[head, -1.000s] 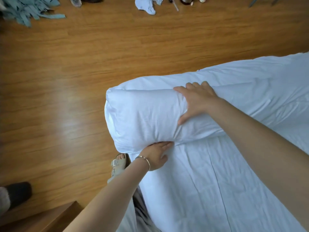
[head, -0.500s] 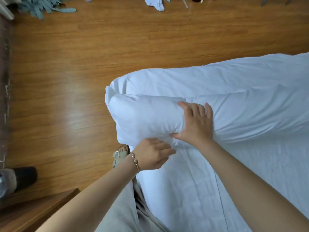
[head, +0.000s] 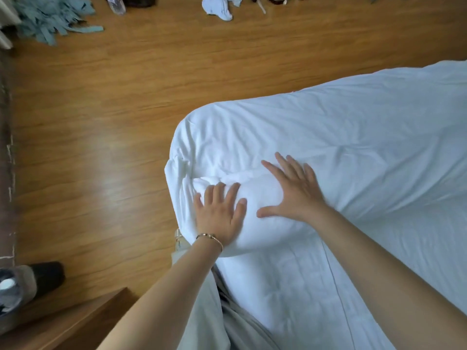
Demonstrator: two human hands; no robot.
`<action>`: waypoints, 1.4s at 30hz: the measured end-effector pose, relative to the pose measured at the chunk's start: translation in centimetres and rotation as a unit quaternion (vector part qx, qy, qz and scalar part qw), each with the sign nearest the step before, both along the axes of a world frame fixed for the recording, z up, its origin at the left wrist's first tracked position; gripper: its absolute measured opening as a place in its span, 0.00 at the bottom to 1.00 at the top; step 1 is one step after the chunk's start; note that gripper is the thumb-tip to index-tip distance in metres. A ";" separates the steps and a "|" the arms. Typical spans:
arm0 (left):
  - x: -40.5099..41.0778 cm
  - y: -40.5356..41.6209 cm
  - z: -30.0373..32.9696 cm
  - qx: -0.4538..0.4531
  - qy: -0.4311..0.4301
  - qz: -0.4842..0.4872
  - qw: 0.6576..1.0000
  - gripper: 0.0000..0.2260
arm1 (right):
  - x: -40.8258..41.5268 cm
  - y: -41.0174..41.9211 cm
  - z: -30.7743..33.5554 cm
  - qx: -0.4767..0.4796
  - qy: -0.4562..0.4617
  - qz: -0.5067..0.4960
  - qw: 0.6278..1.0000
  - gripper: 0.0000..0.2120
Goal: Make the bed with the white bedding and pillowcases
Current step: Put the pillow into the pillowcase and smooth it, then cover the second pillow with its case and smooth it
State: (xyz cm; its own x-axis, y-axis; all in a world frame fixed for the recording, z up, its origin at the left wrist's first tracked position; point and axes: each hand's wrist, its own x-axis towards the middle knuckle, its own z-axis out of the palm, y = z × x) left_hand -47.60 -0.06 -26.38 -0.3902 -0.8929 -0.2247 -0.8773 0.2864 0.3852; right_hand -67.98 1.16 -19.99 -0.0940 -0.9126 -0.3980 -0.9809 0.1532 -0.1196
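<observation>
A thick white duvet [head: 341, 137] lies across the bed, its folded end bunched into a rounded bulge [head: 262, 223] at the bed's left edge. My left hand [head: 219, 215] presses flat on that bulge, fingers spread, a thin bracelet at the wrist. My right hand [head: 293, 192] presses beside it, fingers straight and splayed, thumb pointing left. Below the bulge the white sheet [head: 303, 286] covers the mattress. No pillow shows as a separate thing.
Wooden floor [head: 101, 122] lies left of the bed. A wooden bedside cabinet [head: 75, 322] stands at lower left, with a dark slipper [head: 38, 276] beside it. A teal fringed cloth [head: 50, 18], a crumpled white cloth [head: 217, 8] and small items lie along the far floor.
The raised roll of duvet has been lowered onto the bed. My left hand came out from under it and both hands now press flat on top.
</observation>
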 end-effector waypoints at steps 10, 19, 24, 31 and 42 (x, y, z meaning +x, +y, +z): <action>2.0 -4.6 2.6 0.151 0.002 -0.064 0.986 0.21 | 2.1 0.5 1.1 0.076 -0.019 -0.165 0.983 0.26; 5.9 -14.5 0.6 0.404 -0.034 -0.262 0.876 0.21 | 8.1 -4.9 -2.3 0.154 0.115 -0.331 0.924 0.22; 9.6 -24.3 0.6 0.447 -0.200 -0.420 0.764 0.19 | 11.6 -9.2 -2.3 0.237 0.163 -0.411 0.865 0.18; 7.3 -37.4 2.8 0.414 -0.173 -0.315 0.836 0.16 | 19.8 -23.0 -4.7 0.214 -0.294 -0.577 0.731 0.10; -8.9 -60.7 3.6 0.404 -0.110 -0.226 0.880 0.12 | 3.7 -45.9 -3.8 0.033 -0.436 -0.718 0.542 0.07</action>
